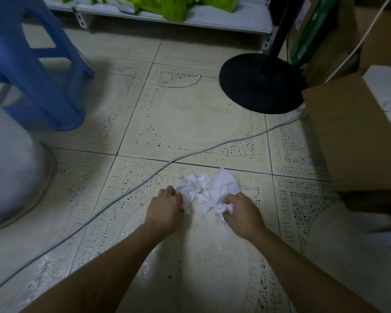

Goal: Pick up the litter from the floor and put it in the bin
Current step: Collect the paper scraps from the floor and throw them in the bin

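Observation:
A heap of crumpled white tissue paper lies on the patterned tile floor in front of me. My left hand rests at the heap's left edge with its fingers curled into the paper. My right hand grips a wad at the heap's near right side. Both forearms reach in from the bottom of the view. A large white rounded container, possibly the bin, stands at the left edge; its opening is out of view.
A grey cable runs diagonally across the floor just left of the paper. A blue plastic stool stands far left, a black fan base far right, a cardboard box at the right. A low shelf with green packs lines the back.

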Available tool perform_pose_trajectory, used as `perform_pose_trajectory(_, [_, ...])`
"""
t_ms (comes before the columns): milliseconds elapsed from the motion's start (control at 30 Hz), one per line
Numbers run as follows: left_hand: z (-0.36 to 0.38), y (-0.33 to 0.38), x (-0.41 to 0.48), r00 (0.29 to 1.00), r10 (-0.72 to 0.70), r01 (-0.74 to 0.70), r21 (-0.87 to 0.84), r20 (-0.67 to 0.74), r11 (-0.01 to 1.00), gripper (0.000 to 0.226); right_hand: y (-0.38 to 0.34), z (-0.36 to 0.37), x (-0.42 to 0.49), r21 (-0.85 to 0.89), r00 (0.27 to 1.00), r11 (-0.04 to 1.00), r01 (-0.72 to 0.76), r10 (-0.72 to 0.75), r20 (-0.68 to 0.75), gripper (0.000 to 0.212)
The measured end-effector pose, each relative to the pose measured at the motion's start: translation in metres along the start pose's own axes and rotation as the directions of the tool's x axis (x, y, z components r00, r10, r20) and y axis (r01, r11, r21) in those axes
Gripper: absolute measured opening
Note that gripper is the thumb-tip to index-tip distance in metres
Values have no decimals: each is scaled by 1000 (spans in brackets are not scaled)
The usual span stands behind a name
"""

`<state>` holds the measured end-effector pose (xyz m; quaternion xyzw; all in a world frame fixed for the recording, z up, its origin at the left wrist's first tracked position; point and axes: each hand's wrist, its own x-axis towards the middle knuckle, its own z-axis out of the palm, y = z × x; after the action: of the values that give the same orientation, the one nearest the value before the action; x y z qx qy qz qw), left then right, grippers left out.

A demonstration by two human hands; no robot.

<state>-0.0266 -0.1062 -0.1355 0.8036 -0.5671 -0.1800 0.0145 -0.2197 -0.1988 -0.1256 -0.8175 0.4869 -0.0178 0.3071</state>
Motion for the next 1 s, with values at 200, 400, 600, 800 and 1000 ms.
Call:
perform_pose_trajectory(200, [-38,-7,2,991,-118,95,-291,-63,952,5,-31,-14,10,460,987,878,-136,77,144,20])
perform_pose_trajectory(400, [-103,-26,4,976,-119,50,-346,-181,937,11,-65,-33,19,440,985,891,-116,45,169,32])
perform_pose_trajectory(600, [-188,-50,3,980,-80,5,-372,-184,928,10,-118,-74,29,440,974,897,-30,-73,214,21])
perform_pose_trajectory(800, [-303,-96,-11,925,-16,-105,-297,-379,949,3,-222,-131,41,458,962,887,56,-170,211,31])
perform_pose_trajectory(1000, [-392,-177,-47,802,-70,-34,-162,-593,986,14,-352,-156,50,270,923,895,355,-382,54,47])
